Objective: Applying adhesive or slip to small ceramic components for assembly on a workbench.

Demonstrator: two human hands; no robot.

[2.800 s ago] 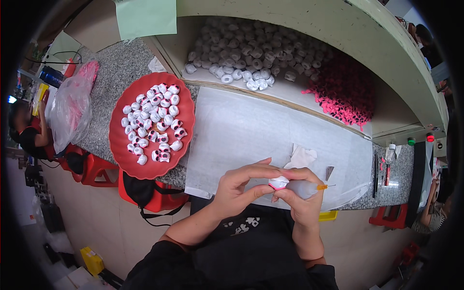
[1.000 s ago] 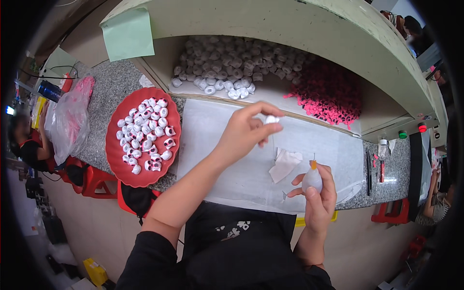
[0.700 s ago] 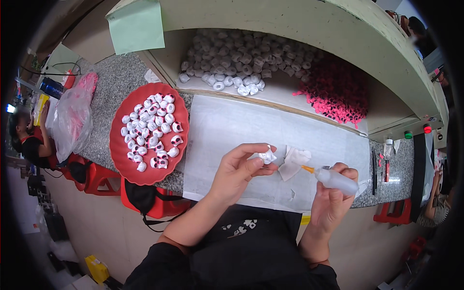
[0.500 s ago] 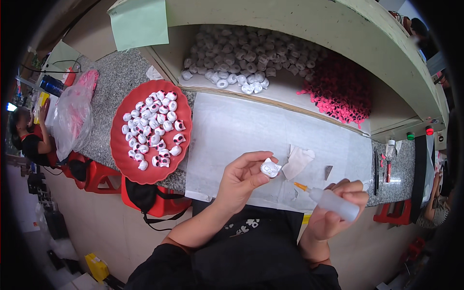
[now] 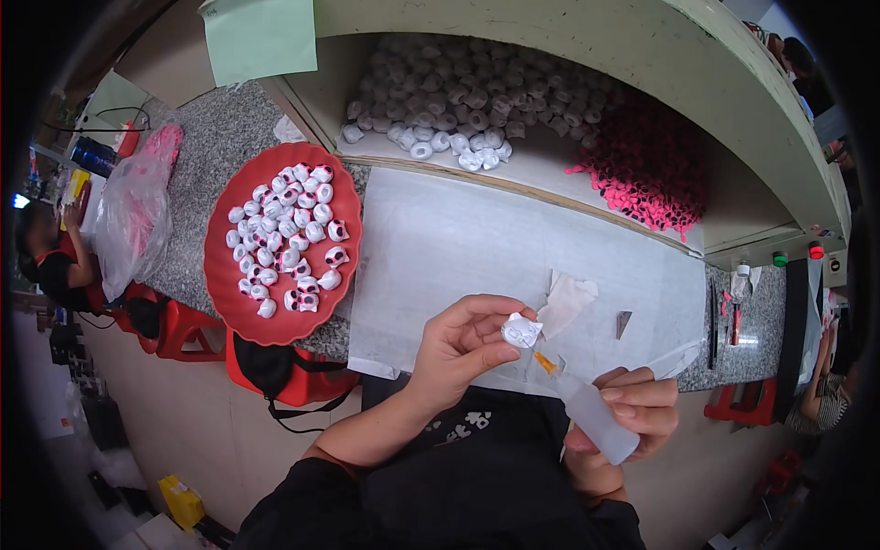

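Observation:
Between the thumb and fingers of my left hand [image 5: 463, 348] is a small white cat-shaped head [image 5: 521, 331], its eared side turned up. My right hand [image 5: 639, 411] grips a translucent squeeze bottle [image 5: 598, 422] with a thin orange nozzle tip [image 5: 544, 363]. That tip points up and left, just below the cat head; whether the two touch I cannot tell. Beneath both hands lies a white paper sheet [image 5: 431, 243]. On it are a crumpled scrap of tissue [image 5: 566, 302] and a small dark triangular piece [image 5: 623, 323].
A red scalloped tray [image 5: 220, 284] at left holds several white heads with pink-and-black parts. Under the shelf lie a heap of white heads [image 5: 472, 115] and a pile of pink-and-black pieces [image 5: 646, 174]. A plastic bag [image 5: 133, 220] and a co-worker [image 5: 64, 257] are far left.
The squeeze bottle has moved left and tilted more steeply, bringing its nozzle nearer the cat head. My left hand has shifted slightly right, turning the head a little.

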